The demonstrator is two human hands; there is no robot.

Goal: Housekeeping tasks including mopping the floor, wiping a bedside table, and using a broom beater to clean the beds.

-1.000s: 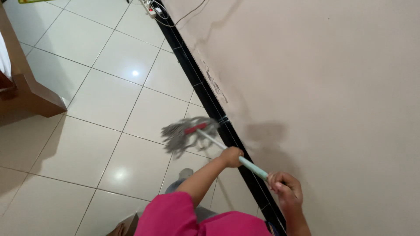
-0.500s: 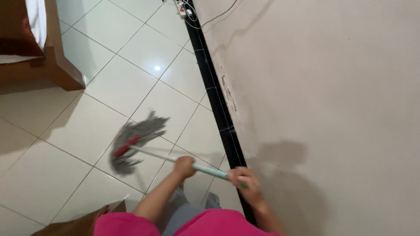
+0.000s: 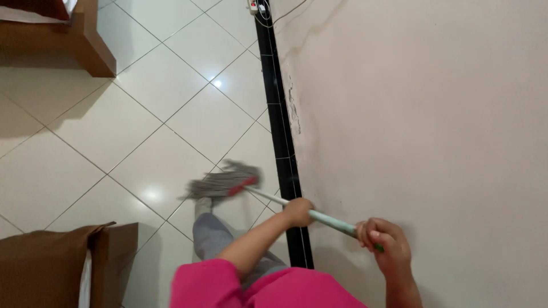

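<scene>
Here we grip a mop handle (image 3: 328, 218) with both hands: our left hand (image 3: 298, 211) is closed around it lower down, and our right hand (image 3: 381, 239) is closed around its green upper end. The grey mop head (image 3: 221, 183), with its red collar, lies on the white tiled floor (image 3: 142, 114), just beside the black skirting strip (image 3: 279, 131) at the foot of the beige wall (image 3: 428, 114). A wooden furniture leg (image 3: 85, 45) stands well apart.
</scene>
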